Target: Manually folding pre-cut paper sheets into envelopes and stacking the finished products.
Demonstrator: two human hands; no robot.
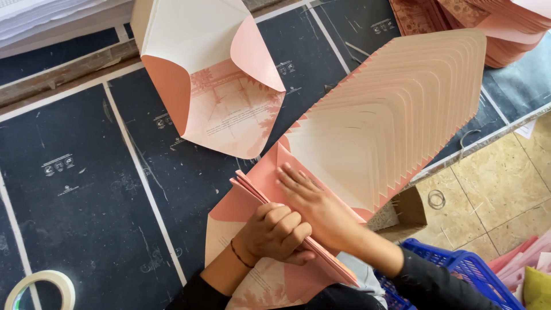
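Near edge: lower part of pink envelope (pixel 270 189) hidden under both hands. Left hand (pixel 275 232) clenched, knuckles pressing its folded flap edge. Right hand (pixel 313 201) flat, fingers released, resting on the flap. Tape roll (pixel 43 287) cut off, near left. Fanned envelopes (pixel 390 120) just right, overlapping. Open envelope (pixel 215 80) far, on dark table (pixel 74 189).
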